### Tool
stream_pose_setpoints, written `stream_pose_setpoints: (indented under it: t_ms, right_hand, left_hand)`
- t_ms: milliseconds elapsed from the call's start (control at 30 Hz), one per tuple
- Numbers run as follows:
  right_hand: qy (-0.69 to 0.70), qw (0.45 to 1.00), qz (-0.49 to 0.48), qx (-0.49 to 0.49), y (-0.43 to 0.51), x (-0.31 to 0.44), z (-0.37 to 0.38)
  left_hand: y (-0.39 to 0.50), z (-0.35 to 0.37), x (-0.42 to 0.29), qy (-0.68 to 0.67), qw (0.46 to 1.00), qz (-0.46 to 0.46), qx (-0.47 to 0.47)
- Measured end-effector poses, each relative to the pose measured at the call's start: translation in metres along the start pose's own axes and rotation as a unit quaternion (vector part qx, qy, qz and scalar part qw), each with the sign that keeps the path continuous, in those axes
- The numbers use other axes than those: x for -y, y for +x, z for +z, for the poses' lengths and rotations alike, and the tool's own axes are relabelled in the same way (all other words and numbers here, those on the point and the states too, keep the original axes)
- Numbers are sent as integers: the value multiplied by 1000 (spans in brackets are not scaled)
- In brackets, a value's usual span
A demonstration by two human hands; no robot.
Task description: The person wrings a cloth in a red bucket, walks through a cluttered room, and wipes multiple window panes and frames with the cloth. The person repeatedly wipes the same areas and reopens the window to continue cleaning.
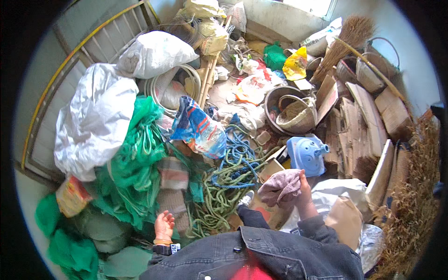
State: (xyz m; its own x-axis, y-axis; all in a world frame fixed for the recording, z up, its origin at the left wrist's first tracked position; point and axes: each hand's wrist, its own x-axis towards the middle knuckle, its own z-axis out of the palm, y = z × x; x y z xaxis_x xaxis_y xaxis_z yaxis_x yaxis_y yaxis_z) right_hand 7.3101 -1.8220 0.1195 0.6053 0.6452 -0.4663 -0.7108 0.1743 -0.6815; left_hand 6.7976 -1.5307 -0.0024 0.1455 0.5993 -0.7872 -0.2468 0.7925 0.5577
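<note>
My right hand [306, 192] grips a crumpled mauve cloth [279, 188], held above a piece of cardboard. Just beyond the cloth lies a light blue plastic jug [305, 155] with a spout and moulded round marks. My left hand [163, 225] holds nothing, its palm up and fingers apart and slightly curled. It is nearest to a bundle of green netting [138, 168] and some folded striped fabric [174, 175]. Between my hands and farther out, a tangle of green rope [214, 201] and blue rope [241, 150] spreads over the floor.
Stacked flattened cardboard [353, 136], a broom [344, 45] and dried plants [409, 175] crowd the right. A metal basin [271, 108] holds a basket [295, 113]. White sacks [96, 115] and a yellow-edged metal frame [66, 63] line the left. Plastic bags [255, 84] litter the middle.
</note>
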Motion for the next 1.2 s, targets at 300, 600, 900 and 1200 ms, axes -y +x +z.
stream_pose_setpoints:
  t_ms: [300, 600, 900, 1200]
  right_hand:
    - [65, 997, -29, -2, 124, 131, -38]
    - [106, 987, -104, -65, 126, 195, -82]
    - [155, 965, -178, -115, 152, 212, -108]
    - [145, 959, -162, -180, 300, 271, -66]
  left_hand:
    - [51, 293, -64, 133, 984, 18, 113]
    - [67, 467, -97, 191, 971, 31, 142]
    - [107, 616, -101, 231, 946, 14, 226]
    - [258, 733, -129, 205, 947, -45, 243]
